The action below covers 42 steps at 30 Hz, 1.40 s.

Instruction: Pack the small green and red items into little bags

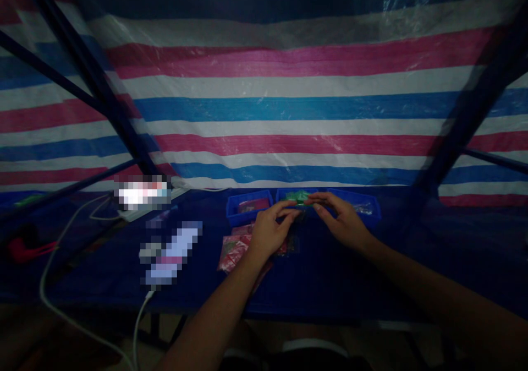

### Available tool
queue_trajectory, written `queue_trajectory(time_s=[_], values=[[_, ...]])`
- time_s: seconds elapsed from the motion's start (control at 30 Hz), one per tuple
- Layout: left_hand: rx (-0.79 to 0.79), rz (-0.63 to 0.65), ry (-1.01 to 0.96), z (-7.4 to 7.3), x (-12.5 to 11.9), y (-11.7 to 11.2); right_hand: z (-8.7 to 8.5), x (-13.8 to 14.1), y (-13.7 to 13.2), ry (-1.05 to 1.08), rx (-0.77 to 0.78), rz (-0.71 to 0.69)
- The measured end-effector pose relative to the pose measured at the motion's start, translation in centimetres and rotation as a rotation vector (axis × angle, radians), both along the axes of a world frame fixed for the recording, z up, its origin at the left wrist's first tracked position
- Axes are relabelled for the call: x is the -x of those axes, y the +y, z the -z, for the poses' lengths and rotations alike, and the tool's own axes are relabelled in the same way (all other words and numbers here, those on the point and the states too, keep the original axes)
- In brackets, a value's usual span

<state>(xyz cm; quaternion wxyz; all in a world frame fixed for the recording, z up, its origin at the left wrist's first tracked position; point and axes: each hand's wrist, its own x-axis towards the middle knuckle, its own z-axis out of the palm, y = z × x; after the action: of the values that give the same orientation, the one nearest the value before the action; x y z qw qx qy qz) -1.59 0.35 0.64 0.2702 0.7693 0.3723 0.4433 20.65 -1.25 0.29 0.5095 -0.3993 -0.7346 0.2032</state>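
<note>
My left hand (270, 230) is over the front of the blue bins, its thumb and forefinger brought close together. Facing it, my right hand (340, 219) has its fingers bent inward and its fingertips near a green packet (297, 196) in the middle blue bin (280, 196). A dark, partly see-through shape shows faintly between the two hands; dim light hides what it is. Under and beside my left wrist lies a pile of red-and-pink plastic packets (233, 252). A small clear packet (293, 244) lies just right of them.
A left blue bin (237, 217) holds a pinkish packet, and a right blue bin (374, 210) holds clear packets. Left on the blue table (350, 283) are a blurred phone (175, 252) with a white cable (140, 316) and a power strip (136, 212). Dark metal bars flank the striped sheet (289, 107).
</note>
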Motion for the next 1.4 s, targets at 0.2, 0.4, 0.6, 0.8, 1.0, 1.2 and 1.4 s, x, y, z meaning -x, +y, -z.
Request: queue_trajectory(time_s=[0.2,0.4,0.6,0.8,1.0,1.2,1.4], values=[[-0.024,0.027,0.010,-0.1,0.0,0.0,0.5,0.3,0.5,0.041,0.071,-0.086],[-0.031,0.050,0.039,0.0,-0.3,-0.1,1.3,0.4,1.2,0.238,0.217,-0.161],[-0.061,0.051,0.088,0.0,-0.3,-0.1,1.0,0.5,1.0,0.210,0.281,-0.208],[-0.065,0.053,0.110,0.1,-0.3,-0.2,1.2,0.3,1.2,0.243,0.274,-0.187],[-0.138,0.010,0.089,0.3,-0.3,0.1,1.6,0.4,1.4,0.213,0.280,-0.182],[-0.198,-0.059,0.063,-0.2,-0.1,-0.1,0.7,0.1,0.8,-0.016,0.010,0.033],[-0.022,0.044,0.050,-0.8,-0.1,-0.8,0.2,0.1,0.2,-0.161,-0.276,0.052]])
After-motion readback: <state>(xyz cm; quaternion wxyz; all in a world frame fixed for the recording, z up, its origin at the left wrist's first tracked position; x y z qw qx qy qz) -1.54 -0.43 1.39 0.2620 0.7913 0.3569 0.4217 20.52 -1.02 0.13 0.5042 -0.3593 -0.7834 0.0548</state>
